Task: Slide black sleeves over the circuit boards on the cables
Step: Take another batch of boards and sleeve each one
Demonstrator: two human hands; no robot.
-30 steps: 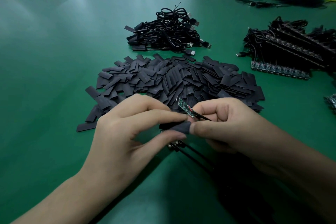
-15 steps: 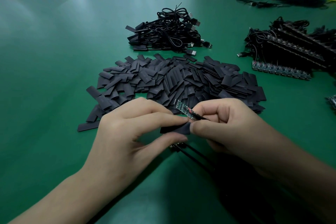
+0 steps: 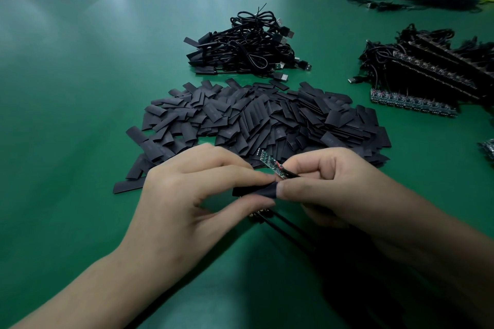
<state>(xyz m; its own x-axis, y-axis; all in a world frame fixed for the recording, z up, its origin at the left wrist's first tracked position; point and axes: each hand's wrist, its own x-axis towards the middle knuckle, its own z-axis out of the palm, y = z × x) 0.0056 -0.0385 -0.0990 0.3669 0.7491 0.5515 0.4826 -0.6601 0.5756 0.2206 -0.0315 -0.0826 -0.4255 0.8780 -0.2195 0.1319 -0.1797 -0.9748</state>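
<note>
Head view, only one on offer. Landmark: the pile of loose sleeves [image 3: 267,117] mid-table [image 3: 80,88].

Both hands work at the near edge of that pile.
- Left hand [image 3: 187,195]: thumb and forefinger pinch one black sleeve [image 3: 254,191], held roughly level; other fingers loosely curled.
- Right hand [image 3: 334,184]: fingers curled, gripping the circuit board [image 3: 270,161] at its wired end; thumb tip presses the sleeve's near end.
- The board pokes up and away from the right hand, bare, just above the sleeve and against the pile's near edge.
- The cable [image 3: 288,227] trails from under the hands towards the person. Something small lies beneath the left fingers; can't tell what.

Change over the last second: next to nothing. Same pinch, same grip, and the board is as bare as it was; both hands sit a shade lower in the frame. My reading is that the sleeve mouth is being worked open or lined up, so the slide-on has not begun.

Beyond the pile: a tangle of cables [image 3: 248,48]. To its right: stacked boards with cables [image 3: 427,75].
</note>
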